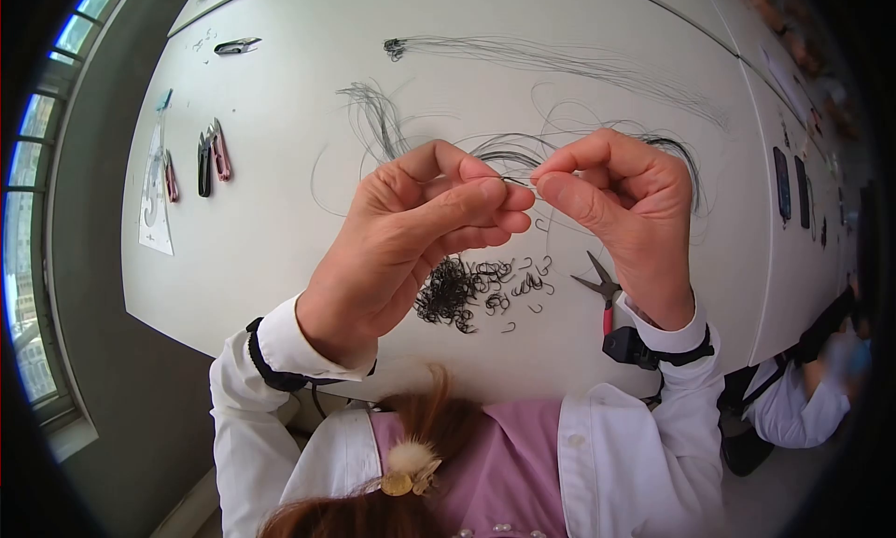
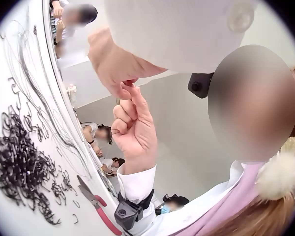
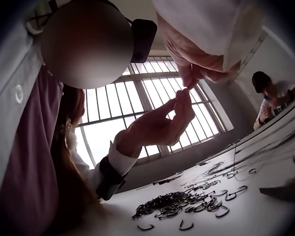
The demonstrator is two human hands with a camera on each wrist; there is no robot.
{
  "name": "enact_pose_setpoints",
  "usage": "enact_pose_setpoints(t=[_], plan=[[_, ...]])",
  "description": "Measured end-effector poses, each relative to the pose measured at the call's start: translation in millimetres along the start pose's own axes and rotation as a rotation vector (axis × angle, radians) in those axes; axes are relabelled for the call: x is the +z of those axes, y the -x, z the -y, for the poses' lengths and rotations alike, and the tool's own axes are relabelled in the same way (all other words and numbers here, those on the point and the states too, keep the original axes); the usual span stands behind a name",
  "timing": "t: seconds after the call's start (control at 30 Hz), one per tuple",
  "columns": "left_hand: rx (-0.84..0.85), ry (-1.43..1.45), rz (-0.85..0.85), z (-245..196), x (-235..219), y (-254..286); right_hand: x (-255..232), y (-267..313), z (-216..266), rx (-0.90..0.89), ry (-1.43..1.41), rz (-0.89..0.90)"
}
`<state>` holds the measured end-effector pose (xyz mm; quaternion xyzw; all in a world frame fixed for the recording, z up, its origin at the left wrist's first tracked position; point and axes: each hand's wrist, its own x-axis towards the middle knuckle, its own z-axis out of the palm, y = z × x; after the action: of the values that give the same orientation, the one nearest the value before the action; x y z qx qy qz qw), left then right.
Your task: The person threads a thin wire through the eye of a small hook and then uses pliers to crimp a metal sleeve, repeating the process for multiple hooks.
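Note:
Both hands are raised over the table with their fingertips almost meeting. Between thumb and fingers, my left hand point(image 1: 411, 216) pinches a small dark fish hook point(image 1: 511, 180), mostly hidden by the fingertips. My right hand point(image 1: 625, 197) pinches the thin fishing line point(image 1: 534, 181) beside it, thumb against index finger. On the table below lies a pile of black fish hooks point(image 1: 448, 291), with loose ones scattered at its right. Behind the hands, a bundle of dark fishing line point(image 1: 509, 148) spreads in loops across the table.
Red-handled pliers point(image 1: 607, 300) lie near the right wrist. Farther back is a long bundle of lines point(image 1: 523, 55) with a dark clump at one end. Thread snips point(image 1: 237, 46), more snips point(image 1: 220, 155) and a clear set square point(image 1: 155, 202) lie at the left.

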<state>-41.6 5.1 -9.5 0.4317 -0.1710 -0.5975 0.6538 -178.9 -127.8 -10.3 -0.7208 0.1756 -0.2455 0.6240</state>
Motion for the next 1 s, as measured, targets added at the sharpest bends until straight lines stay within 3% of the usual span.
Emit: enact_pose_setpoints(t=[0.17,0.23,0.33,0.47,0.53,0.57,0.7,0.8,0.87,0.93,0.97,1.0], plan=[[0.049,0.098,-0.001,6,9,-7,2,1,6,-0.108,0.095,-0.075],[0.058,0.104,0.024,11,8,-10,3,1,-4,-0.170,-0.008,-0.099],[-0.006,0.039,0.083,11,8,-11,-4,1,1,-0.153,0.158,-0.083],[-0.060,-0.118,0.117,7,7,-12,-4,-1,3,-0.132,0.126,-0.055],[-0.116,-0.121,0.106,-1,5,-14,-9,-2,10,-0.050,0.221,0.045],[-0.175,-0.131,0.098,-3,4,-15,-10,-2,10,-0.050,0.224,0.050],[-0.157,-0.147,0.178,-4,-2,-19,-6,-1,7,-0.023,0.109,0.066],[-0.114,-0.156,0.176,1,-4,-24,-9,-4,-1,-0.093,0.079,0.004],[0.055,-0.125,0.005,7,0,-27,-11,-7,-2,-0.176,0.142,-0.037],[0.139,-0.134,-0.052,9,5,-29,-8,-7,0,-0.024,-0.132,-0.129],[0.213,-0.142,-0.114,9,7,-30,-8,-6,0,-0.027,-0.129,-0.128],[0.246,-0.171,-0.126,10,8,-30,-7,-4,-1,0.105,-0.246,-0.113]])
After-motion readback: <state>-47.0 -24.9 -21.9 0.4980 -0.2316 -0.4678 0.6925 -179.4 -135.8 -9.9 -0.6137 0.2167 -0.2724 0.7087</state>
